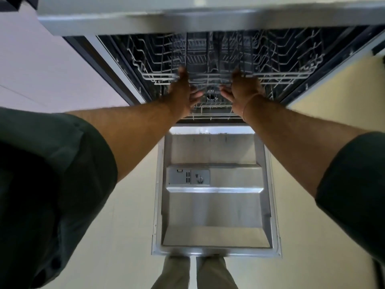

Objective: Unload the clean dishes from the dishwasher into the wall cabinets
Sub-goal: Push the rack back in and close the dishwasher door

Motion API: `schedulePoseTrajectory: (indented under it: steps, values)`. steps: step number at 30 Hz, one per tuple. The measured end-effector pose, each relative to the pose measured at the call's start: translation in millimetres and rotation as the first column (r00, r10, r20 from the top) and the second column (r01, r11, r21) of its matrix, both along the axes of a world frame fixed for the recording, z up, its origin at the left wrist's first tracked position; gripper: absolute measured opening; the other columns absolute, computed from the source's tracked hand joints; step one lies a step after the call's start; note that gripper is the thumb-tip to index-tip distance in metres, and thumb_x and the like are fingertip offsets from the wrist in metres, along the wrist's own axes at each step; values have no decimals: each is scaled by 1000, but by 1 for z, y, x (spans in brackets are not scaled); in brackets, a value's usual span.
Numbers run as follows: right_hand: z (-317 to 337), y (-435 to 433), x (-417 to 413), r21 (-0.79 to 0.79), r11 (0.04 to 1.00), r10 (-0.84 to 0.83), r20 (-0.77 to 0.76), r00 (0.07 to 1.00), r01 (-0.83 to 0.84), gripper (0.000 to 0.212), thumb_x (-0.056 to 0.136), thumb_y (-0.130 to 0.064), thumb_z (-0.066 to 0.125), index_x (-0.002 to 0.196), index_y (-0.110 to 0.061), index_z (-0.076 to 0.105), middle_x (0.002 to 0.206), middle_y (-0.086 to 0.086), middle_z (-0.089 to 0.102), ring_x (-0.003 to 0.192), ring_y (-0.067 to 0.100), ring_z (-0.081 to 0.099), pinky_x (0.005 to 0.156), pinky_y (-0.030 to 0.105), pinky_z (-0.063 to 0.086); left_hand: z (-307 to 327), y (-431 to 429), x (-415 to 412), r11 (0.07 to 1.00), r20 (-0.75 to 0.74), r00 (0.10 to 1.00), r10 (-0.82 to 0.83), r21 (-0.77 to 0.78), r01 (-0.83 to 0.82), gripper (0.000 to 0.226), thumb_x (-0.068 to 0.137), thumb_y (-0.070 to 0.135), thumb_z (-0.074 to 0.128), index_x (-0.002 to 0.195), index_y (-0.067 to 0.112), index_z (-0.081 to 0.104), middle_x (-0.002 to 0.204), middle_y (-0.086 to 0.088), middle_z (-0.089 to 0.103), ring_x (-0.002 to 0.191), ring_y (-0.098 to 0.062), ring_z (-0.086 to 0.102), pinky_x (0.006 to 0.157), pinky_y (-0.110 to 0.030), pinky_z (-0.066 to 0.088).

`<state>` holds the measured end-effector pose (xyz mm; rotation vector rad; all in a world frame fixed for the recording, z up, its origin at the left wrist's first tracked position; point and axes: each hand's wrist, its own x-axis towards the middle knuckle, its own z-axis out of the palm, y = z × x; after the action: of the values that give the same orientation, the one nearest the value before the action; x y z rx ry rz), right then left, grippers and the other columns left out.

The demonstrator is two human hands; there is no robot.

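I see the dishwasher (325,65) under the counter (129,19), its door (214,207) dropped flat toward my legs. My left hand (180,91) and right hand (245,86) lie unclenched on the upper rack (281,76) front rail, fingers stretched, thumbs splayed.

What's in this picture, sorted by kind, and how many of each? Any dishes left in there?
Hands: 2, left hand and right hand
Wire racks: 2, upper rack and lower rack
Dishwasher door: 1, folded down
Detergent dispenser: 1
Dishes in view: 0
Total: 6
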<state>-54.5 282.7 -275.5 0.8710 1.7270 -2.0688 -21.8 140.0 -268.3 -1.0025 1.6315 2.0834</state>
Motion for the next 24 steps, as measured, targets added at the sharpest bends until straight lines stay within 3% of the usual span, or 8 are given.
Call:
schedulePoseTrajectory:
  steps: [2, 4, 8, 12, 17, 19, 21, 24]
  values:
    - [-3, -1, 12, 35, 999, 11, 22, 1000, -12, 35, 98, -38, 56, 113, -7, 59, 97, 9, 70, 89, 21, 72, 75, 36, 62, -2, -2, 16, 999, 8, 1000, -26, -36, 26, 54, 96, 66, 29, 100, 24, 64, 102, -5, 72, 98, -22, 69, 83, -34, 58]
    - [-13, 2, 32, 78, 996, 43, 45, 998, -46, 42, 96, -41, 57, 120, -7, 58, 98, 9, 70, 88, 19, 72, 70, 32, 62, -12, 0, 35, 999, 34, 999, -29, -38, 30, 52, 97, 65, 31, 108, 25, 62, 111, -6, 69, 103, -23, 67, 84, -34, 56]
    - [-43, 13, 87, 119, 989, 71, 127, 989, -86, 46, 97, -42, 54, 129, -8, 54, 99, 3, 66, 87, 17, 72, 69, 31, 61, -41, 8, 88, 998, 102, 994, -38, 54, 33, 63, 100, 61, 25, 148, 23, 38, 147, -9, 49, 127, -28, 55, 113, -47, 38]
    - [-61, 22, 164, 104, 993, 35, 204, 978, -57, 27, 100, -36, 52, 108, -11, 57, 83, 2, 64, 84, 21, 68, 74, 32, 59, -69, 17, 158, 999, 170, 985, 28, 42, -35, 59, 101, 54, 36, 143, 14, 43, 136, -7, 57, 105, -24, 65, 98, -40, 52]
    - [-88, 33, 273, 87, 995, 16, 287, 958, -43, 27, 100, -32, 52, 112, -8, 59, 98, 6, 62, 88, 25, 67, 86, 39, 56, -101, 29, 261, 993, 262, 965, 19, 110, -50, 49, 102, 51, 37, 126, 11, 54, 108, -7, 64, 88, -23, 65, 73, -32, 52]
    - [-103, 37, 316, 92, 995, 7, 324, 946, -39, 23, 99, -33, 54, 103, -11, 59, 106, 7, 63, 86, 25, 69, 86, 39, 57, -121, 34, 304, 982, 289, 957, 27, 169, -79, 49, 103, 48, 38, 130, 10, 51, 117, -10, 62, 92, -25, 65, 82, -37, 52]
    - [-123, 41, 357, 98, 994, 0, 376, 927, -40, 24, 99, -34, 54, 108, -12, 58, 110, 7, 63, 91, 25, 69, 86, 38, 57, -143, 41, 346, 977, 331, 943, 25, 190, -93, 58, 103, 48, 36, 141, 5, 43, 134, -14, 56, 107, -30, 62, 94, -40, 50]
    - [-157, 48, 408, 83, 996, -15, 451, 893, -25, 26, 99, -34, 54, 108, -10, 57, 108, 7, 64, 94, 28, 69, 85, 39, 57, -175, 54, 399, 970, 384, 922, 35, 211, -124, 62, 103, 50, 33, 145, 5, 38, 143, -16, 51, 110, -31, 60, 95, -40, 48]
